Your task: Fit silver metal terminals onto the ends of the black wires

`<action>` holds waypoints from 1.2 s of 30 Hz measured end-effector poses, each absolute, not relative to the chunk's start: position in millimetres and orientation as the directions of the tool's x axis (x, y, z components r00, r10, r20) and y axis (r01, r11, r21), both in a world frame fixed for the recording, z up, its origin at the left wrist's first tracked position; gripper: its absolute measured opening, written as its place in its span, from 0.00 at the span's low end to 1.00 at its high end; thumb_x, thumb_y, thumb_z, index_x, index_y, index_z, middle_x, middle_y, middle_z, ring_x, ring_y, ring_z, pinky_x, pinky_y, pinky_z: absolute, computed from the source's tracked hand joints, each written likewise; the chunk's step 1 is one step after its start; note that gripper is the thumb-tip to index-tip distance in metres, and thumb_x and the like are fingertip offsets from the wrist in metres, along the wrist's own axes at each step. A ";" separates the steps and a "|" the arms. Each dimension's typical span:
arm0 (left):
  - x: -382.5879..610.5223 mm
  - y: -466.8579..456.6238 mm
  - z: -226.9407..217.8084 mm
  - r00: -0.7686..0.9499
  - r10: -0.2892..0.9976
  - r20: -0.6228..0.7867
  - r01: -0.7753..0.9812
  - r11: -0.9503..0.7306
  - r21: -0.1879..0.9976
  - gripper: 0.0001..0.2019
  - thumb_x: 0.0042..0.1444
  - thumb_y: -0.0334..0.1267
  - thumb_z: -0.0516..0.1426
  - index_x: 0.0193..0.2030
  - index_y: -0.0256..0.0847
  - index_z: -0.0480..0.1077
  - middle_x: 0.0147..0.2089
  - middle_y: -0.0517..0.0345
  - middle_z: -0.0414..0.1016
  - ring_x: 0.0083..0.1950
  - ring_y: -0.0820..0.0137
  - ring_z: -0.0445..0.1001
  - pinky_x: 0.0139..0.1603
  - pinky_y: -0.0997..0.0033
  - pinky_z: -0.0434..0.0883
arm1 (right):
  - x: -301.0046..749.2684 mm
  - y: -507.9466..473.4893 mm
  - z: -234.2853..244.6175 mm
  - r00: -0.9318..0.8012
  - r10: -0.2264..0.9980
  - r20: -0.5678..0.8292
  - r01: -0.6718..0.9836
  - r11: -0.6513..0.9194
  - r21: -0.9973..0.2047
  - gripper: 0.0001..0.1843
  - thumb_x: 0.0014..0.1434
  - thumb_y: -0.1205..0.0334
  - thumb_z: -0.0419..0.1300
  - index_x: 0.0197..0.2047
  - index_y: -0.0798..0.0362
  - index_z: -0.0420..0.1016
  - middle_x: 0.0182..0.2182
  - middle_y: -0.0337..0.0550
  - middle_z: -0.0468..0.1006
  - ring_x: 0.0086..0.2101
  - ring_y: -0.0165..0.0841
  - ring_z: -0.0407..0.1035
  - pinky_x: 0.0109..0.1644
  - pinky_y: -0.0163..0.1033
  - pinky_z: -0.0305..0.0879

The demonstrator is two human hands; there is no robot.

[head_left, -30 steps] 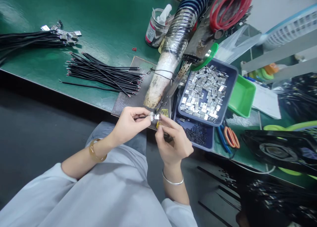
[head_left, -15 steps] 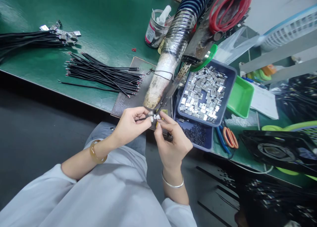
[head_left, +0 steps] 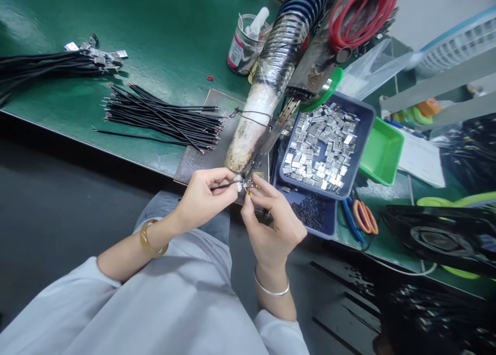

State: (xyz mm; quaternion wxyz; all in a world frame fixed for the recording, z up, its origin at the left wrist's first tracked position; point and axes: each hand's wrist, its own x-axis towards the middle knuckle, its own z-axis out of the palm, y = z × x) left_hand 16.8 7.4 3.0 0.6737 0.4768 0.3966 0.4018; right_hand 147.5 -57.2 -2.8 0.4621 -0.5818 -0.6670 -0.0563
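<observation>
My left hand (head_left: 207, 197) is closed in a pinch on a short black cable (head_left: 225, 185), whose end points right, toward my other hand. My right hand (head_left: 271, 210) has thumb and forefinger brought together beside a small shiny metal piece (head_left: 250, 183). Exactly what these fingers hold is too small to make out. Just above both sets of fingertips is the tip of a soldering iron (head_left: 267, 143), coming down from the upper right. The taped mouth of an extraction hose (head_left: 244, 138) hangs close to its left.
Loose black cables (head_left: 163, 117) lie left on the green bench (head_left: 163, 24); a bundle with metal connectors (head_left: 101, 55) lies behind. To the right stand a blue tray of metal connectors (head_left: 370, 122), a lower tray of small black parts (head_left: 331, 220), a green tray (head_left: 382, 153) and orange-handled pliers (head_left: 364, 218).
My right hand has shifted slightly right and down, its thumb a little lower. My left hand keeps its pinch on the cable, almost unmoved. The view has turned slightly.
</observation>
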 end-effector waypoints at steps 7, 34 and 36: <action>16.1 6.4 -2.5 0.373 0.917 -0.142 -0.154 0.212 0.965 0.06 0.47 0.37 0.62 0.28 0.35 0.77 0.26 0.58 0.75 0.30 0.74 0.72 0.30 0.80 0.70 | 149.3 -56.3 -5.5 0.096 0.740 0.665 0.821 0.319 -0.473 0.08 0.61 0.73 0.64 0.37 0.49 0.73 0.43 0.44 0.87 0.43 0.36 0.83 0.44 0.36 0.80; 10.5 5.2 -6.9 0.309 0.833 0.459 0.124 -0.514 0.849 0.09 0.58 0.26 0.57 0.27 0.35 0.75 0.21 0.65 0.64 0.22 0.79 0.57 0.23 0.78 0.56 | 145.9 -55.0 -4.5 0.128 0.701 0.701 0.827 0.315 -0.466 0.08 0.59 0.73 0.68 0.37 0.50 0.76 0.42 0.44 0.87 0.43 0.36 0.83 0.45 0.36 0.80; 9.7 5.0 -7.5 0.324 0.860 0.394 0.109 -0.447 0.888 0.09 0.58 0.26 0.56 0.28 0.35 0.76 0.23 0.62 0.69 0.23 0.80 0.58 0.24 0.79 0.57 | 145.4 -55.5 -4.4 0.124 0.707 0.696 0.830 0.310 -0.463 0.08 0.60 0.73 0.67 0.37 0.50 0.75 0.43 0.44 0.87 0.42 0.35 0.83 0.44 0.36 0.80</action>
